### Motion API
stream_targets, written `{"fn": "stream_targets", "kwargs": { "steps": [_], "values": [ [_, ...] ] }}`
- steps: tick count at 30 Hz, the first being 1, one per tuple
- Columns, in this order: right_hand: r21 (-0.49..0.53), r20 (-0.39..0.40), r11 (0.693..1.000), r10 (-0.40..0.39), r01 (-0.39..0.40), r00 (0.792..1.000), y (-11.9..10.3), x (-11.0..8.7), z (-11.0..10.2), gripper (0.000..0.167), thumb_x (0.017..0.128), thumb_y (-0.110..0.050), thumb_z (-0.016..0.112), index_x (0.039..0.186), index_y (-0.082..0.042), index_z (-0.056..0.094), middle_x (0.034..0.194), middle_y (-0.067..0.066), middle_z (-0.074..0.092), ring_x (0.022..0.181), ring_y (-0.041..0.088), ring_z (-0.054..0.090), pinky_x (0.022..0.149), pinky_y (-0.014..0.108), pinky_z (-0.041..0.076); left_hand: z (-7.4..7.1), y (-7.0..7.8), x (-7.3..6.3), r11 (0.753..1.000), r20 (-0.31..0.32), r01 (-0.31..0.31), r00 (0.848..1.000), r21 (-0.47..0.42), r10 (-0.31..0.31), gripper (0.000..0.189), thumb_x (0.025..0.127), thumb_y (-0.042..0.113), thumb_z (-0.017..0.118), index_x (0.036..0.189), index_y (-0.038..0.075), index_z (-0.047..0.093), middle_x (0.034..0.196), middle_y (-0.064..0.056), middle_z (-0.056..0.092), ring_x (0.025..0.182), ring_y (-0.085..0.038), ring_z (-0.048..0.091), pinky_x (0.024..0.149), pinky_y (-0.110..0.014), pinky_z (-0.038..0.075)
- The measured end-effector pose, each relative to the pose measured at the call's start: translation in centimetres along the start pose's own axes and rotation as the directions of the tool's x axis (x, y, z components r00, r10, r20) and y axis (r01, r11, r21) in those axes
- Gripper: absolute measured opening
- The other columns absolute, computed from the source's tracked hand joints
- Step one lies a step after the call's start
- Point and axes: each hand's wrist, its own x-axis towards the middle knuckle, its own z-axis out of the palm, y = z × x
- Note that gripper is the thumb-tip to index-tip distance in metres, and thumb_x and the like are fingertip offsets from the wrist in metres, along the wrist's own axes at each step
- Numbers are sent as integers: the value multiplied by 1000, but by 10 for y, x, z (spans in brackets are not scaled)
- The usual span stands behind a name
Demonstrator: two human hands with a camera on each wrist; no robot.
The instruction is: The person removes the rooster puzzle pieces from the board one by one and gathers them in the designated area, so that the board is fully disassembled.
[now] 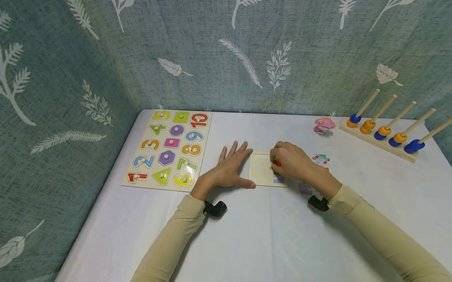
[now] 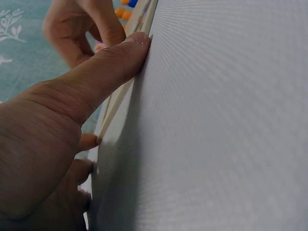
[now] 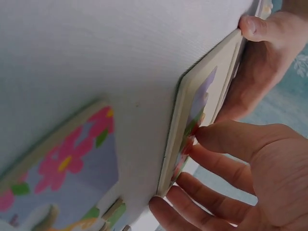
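Observation:
A shallow wooden puzzle tray (image 1: 260,170) lies on the table between the hands, with picture pieces (image 3: 199,98) along its right side. My left hand (image 1: 229,168) spreads at the tray's left end, its thumb on the near edge and its index finger close to the far left corner. Over the tray's right part, my right hand (image 1: 290,160) bends down and pinches a colourful puzzle piece (image 1: 276,161) between thumb and index finger, low at the tray. The fingers hide most of that piece. Another piece with pink flowers (image 3: 72,163) lies on the table right of the tray.
Loose puzzle pieces (image 1: 321,159) lie beside the right wrist. A number and shape peg board (image 1: 130,181) is at the left. At the back right stand a small pink toy (image 1: 324,124) and a wooden peg stand (image 1: 379,142) with blue and orange beads.

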Motion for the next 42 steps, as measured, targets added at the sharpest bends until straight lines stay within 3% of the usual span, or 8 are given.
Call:
{"fn": "stream_targets", "kwargs": {
  "steps": [22,30,38,42],
  "values": [
    [-31,-46,1000,-3,1,999,2,-4,3,10,86,-16,78,88,-12,69,85,3,56,76,22,50,62,35,45,1,1,1,1000,4,8,1000,-13,-8,112,76,55,83,160,15,21,168,-6,0,151,-27,-13,117,-48,-14],
    [-34,-69,999,-38,36,997,2,-6,3,25,84,-12,80,105,-5,71,94,7,61,82,24,55,64,36,49,0,1,1,1000,2,6,1000,-25,-6,112,76,55,83,160,15,21,168,-7,0,151,-27,-14,117,-49,-14],
    [-12,-86,1000,20,-21,996,1,-8,0,35,82,-16,82,111,-1,70,102,12,64,89,27,60,72,41,52,0,2,1,1000,-3,-2,1000,-26,2,112,76,54,83,160,13,22,168,-9,2,151,-28,-13,117,-50,-13],
    [1,-118,1000,17,-17,993,2,-9,2,31,82,-15,82,108,-2,71,99,11,63,83,25,58,68,39,51,0,2,1,1000,-6,-6,1000,-27,5,112,76,53,84,160,13,22,168,-9,2,151,-28,-13,117,-51,-13]
  ]
}}
